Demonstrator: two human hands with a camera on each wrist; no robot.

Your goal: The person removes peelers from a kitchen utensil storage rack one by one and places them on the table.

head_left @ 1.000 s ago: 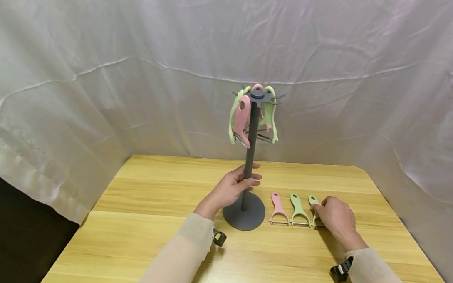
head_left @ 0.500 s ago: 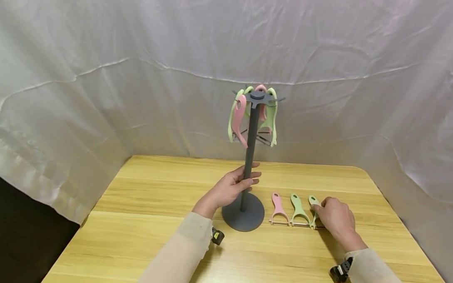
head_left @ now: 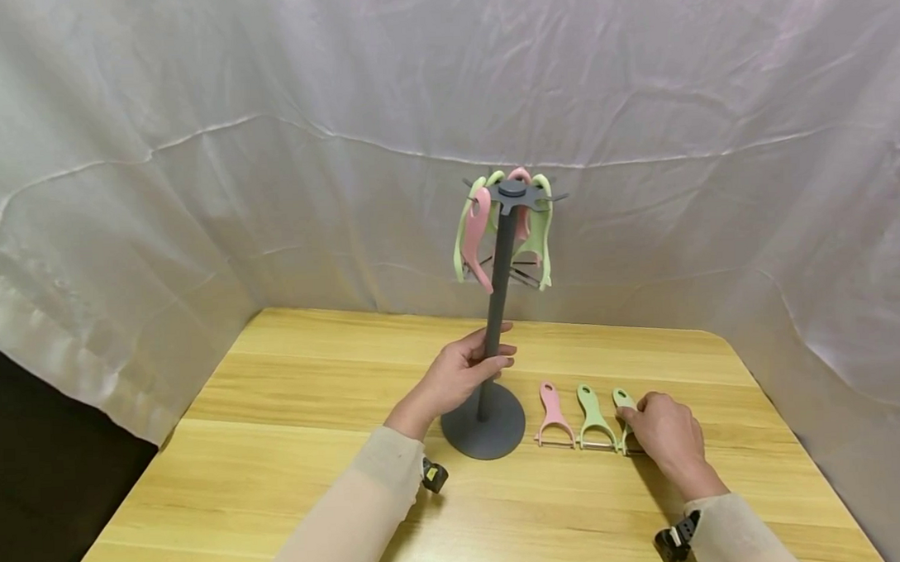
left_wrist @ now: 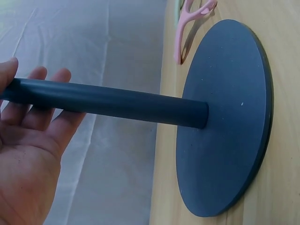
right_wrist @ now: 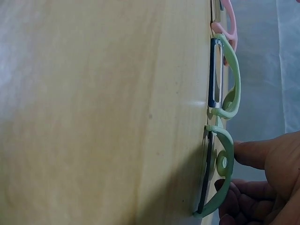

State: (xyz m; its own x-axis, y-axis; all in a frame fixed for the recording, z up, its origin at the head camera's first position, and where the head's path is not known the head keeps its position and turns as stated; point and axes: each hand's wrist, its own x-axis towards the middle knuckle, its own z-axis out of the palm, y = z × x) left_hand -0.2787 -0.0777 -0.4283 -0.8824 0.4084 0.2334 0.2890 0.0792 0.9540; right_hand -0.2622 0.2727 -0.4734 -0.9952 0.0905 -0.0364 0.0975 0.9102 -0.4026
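Right hand (head_left: 667,435): thumb and fingers pinch the handle of the end green peeler (head_left: 622,398), flat on bench (head_left: 577,508). Middle green peeler (head_left: 589,406) and pink peeler (head_left: 550,406) lie in a row to its left. Left hand (head_left: 449,384): fingers wrap the pole of the grey stand (head_left: 493,441), base on bench. Pink and green hanging peelers (head_left: 476,235) ring its top. Pale fabric (head_left: 679,223) behind.

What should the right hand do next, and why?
Probably lift the rightmost green peeler off the table: the right hand has thumb and fingers at it, the left hand holds the stand, and a hook on the stand's right side looks bare.
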